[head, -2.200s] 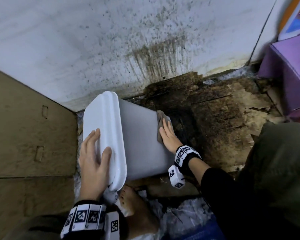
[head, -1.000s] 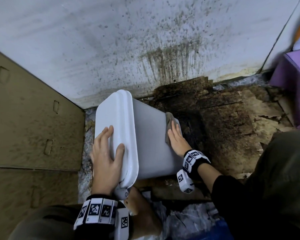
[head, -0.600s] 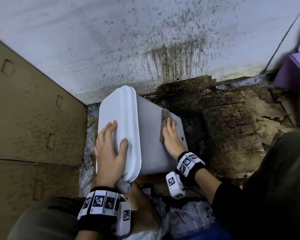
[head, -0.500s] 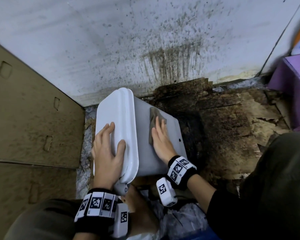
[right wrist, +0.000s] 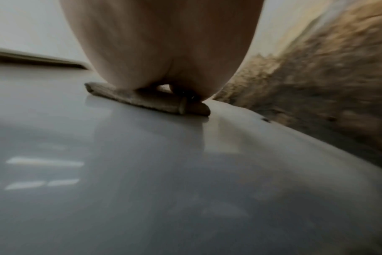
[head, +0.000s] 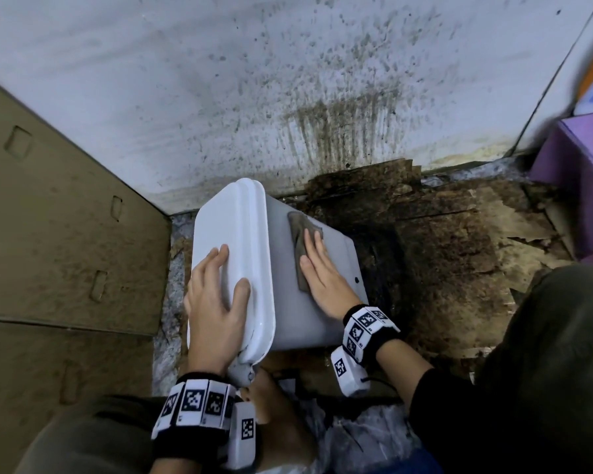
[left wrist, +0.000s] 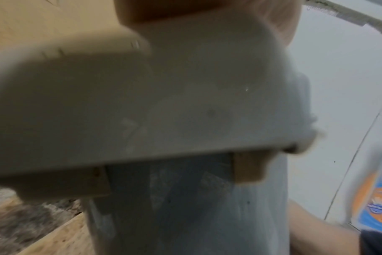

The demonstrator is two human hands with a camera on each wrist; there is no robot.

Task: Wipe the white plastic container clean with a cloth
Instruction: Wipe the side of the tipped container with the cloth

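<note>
Container (head: 308, 302) lies on its side on the dirty floor (head: 442, 254) near the wall, left hand (head: 216, 302) flat on its lid (head: 226, 234), right hand (head: 322, 271) flat on the cloth (head: 300, 234) w/ straight fingers: hard push far-right could slide cloth into the grime, re-soiling it.

My right hand (head: 324, 278) covers most of the cloth (head: 300, 234); I see only its far end and left edge. From the right wrist view, the palm hides the fingers entirely. The left wrist view is blurred: the container (left wrist: 185, 207) lid smears across it, and my left hand (left wrist: 279, 20) is cut off at the top. The orange-and-blue package (left wrist: 377, 198) at the right edge is unreadable.
</note>
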